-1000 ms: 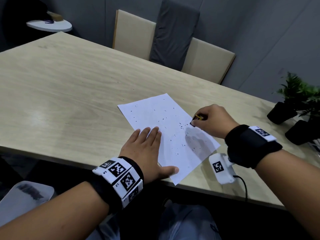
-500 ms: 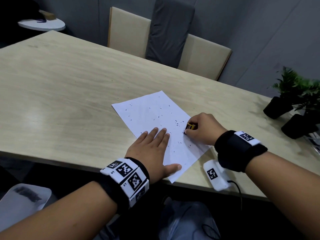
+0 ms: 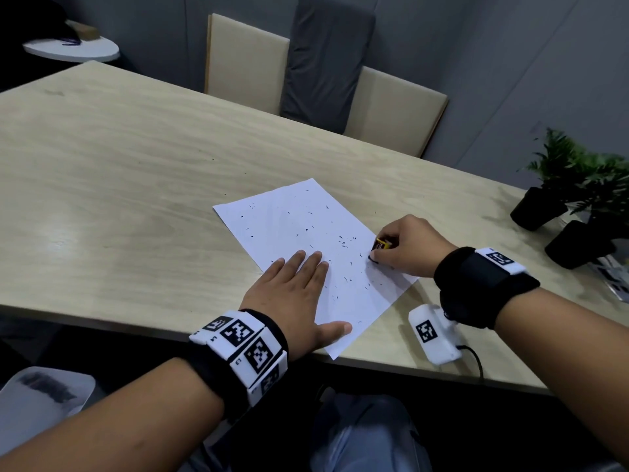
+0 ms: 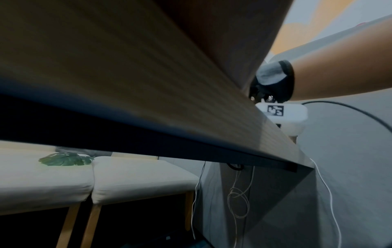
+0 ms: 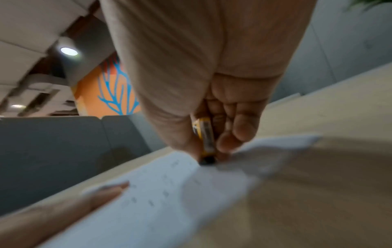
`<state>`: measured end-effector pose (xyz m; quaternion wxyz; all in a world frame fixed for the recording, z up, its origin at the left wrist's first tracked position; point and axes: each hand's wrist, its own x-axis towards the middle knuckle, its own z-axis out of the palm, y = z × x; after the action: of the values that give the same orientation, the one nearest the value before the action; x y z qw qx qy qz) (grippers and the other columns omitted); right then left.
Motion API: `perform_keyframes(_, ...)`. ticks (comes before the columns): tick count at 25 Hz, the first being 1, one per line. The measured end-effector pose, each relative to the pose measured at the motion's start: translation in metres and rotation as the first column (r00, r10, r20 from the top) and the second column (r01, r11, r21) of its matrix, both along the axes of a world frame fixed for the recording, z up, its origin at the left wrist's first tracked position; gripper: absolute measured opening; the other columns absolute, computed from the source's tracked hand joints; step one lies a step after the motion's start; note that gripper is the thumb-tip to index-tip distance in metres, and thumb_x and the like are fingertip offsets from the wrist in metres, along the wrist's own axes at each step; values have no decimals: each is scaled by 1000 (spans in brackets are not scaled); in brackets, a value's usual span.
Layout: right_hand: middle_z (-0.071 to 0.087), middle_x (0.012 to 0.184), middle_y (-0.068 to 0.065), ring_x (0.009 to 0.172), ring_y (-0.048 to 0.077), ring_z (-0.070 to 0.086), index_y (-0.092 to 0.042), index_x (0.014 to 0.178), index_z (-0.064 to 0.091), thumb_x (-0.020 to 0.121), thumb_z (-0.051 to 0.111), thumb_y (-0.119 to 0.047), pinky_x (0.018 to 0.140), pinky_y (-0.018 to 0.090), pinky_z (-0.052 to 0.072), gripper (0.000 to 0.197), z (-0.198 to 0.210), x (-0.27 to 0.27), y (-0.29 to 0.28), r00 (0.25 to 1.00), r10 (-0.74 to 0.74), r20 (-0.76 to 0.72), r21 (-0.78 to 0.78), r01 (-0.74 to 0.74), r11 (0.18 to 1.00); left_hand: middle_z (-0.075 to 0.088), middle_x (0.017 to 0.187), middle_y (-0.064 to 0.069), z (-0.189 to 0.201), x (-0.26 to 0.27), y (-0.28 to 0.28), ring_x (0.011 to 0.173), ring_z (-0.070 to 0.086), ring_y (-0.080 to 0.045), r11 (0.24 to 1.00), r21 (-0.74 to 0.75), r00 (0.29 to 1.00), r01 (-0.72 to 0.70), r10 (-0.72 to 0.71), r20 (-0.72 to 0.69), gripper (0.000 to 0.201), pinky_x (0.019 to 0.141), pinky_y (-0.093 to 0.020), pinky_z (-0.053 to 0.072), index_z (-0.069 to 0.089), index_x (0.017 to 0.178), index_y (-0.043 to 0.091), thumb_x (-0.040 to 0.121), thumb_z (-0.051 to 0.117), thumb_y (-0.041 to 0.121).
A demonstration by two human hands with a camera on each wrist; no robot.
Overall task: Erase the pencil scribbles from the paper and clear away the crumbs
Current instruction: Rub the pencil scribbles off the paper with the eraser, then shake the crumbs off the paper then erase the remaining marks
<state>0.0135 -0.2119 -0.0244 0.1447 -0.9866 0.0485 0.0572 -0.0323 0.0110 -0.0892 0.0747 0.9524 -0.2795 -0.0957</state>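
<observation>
**On the paper's right edge, eraser down**

From the head view, my left hand [image 3: 292, 294] lies flat on the paper [image 3: 306, 253], fingers straight and close together, thumb stretched out along the near corner. My right hand [image 3: 405, 248] sits at the sheet's right edge, fingers curled round a small eraser [image 3: 381, 244] in a yellow sleeve, its dark tip touching the paper. Dark crumbs [image 3: 343, 243] lie scattered over most of the sheet, thickest near the eraser, and a few specks rest on the table [image 3: 119, 172] beyond the far corner. The paper lies askew near the table's front edge. A white tagged box [image 3: 434, 333] with a cable sits on the table just beside my right wrist. Two potted plants [image 3: 578, 199] stand at the far right, well apart from the sheet, and chairs [image 3: 323, 69] stand behind the table.

From the left wrist, the picture is dim; I see the table's edge [image 4: 191, 134] from below and the white box past it, but none of my own fingers.

From the right wrist, blurred, my thumb and fingers [image 5: 235, 134] pinch the eraser [image 5: 204, 134] upright, its black tip pressed on the paper [image 5: 159, 201]. My left hand's fingertips [image 5: 106, 191] rest flat on the sheet's far side.
</observation>
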Motion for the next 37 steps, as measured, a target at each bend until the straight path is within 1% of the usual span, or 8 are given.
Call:
perform_keyframes(19, 66, 70, 6, 67, 23, 57, -7, 73, 69, 77, 64, -15, 58, 29, 43, 10, -10, -37, -21, 990, -37, 136, -28, 41, 999, -22, 161, 7, -1, -2, 1, 148, -21, -13, 999, 32, 1000, 7, -7, 11, 94, 121, -36, -9, -13, 155, 21, 88, 21, 77)
perform_keyframes(22, 66, 72, 8, 74, 29, 59, -9, 72, 70, 81, 63, -11, 62, 30, 44, 12, 1, -33, -59, 946, -197, 258, -17, 208, 978, -18, 162, 7, 3, -9, 2, 150, -13, -18, 998, 55, 998, -38, 35, 51, 94, 120, -37, -3, -11, 156, 21, 87, 18, 78)
perform_keyframes(25, 57, 66, 8, 69, 30, 57, -9, 62, 55, 82, 54, -14, 55, 30, 39, 21, -4, -43, -86, 962, -221, 158, -172, 247, 954, -7, 164, 1, 10, -21, -4, 147, 6, -26, 994, 71, 991, -87, 79, 109, 93, 116, -40, 12, -1, 157, 17, 89, 21, 76)
perform_keyframes(29, 60, 96, 4, 94, 24, 60, -20, 92, 55, 91, 43, -29, 73, 28, 41, 15, -17, -59, -82, 988, -125, -86, -337, 90, 937, 7, 161, -10, 19, -36, -20, 142, 11, -31, 987, 79, 987, -142, 135, 87, 95, 113, -42, 18, 9, 155, 10, 88, 27, 75)
perform_keyframes(31, 58, 122, 9, 117, 28, 54, -17, 133, 43, 96, 41, -41, 86, 31, 41, 45, -15, -70, -74, 982, -166, -86, -279, 137, 951, 6, 161, -11, 21, -43, -24, 143, 9, -32, 986, 87, 990, -139, 136, 45, 98, 114, -42, 17, 9, 155, 9, 86, 23, 77)
perform_keyframes(33, 55, 130, 9, 124, 31, 49, -12, 147, 29, 95, 42, -49, 95, 33, 41, 64, -18, -81, -54, 978, -210, -4, -177, 206, 962, 8, 161, -11, 18, -46, -21, 144, 11, -32, 985, 54, 986, -162, 160, 47, 104, 114, -43, 18, 9, 155, 10, 77, 9, 77)
perform_keyframes(35, 61, 110, 6, 117, 31, 54, -13, 116, 54, 94, 45, -51, 86, 34, 42, 46, -23, -95, -21, 974, -213, 74, -37, 216, 976, 22, 158, -13, 22, -41, -6, 141, 23, -34, 963, -44, 952, -266, 270, 143, 102, 111, -45, 26, 17, 154, 9, 76, 10, 75)
perform_keyframes(37, 57, 92, 3, 108, 31, 55, -19, 83, 53, 91, 46, -57, 78, 34, 39, 39, -28, -105, 11, 967, -245, 66, 57, 242, 969, 28, 154, -9, 27, -28, 20, 138, 26, -32, 922, -64, 896, -383, 387, 217, 88, 109, -42, 27, 16, 153, 8, 89, 26, 68)
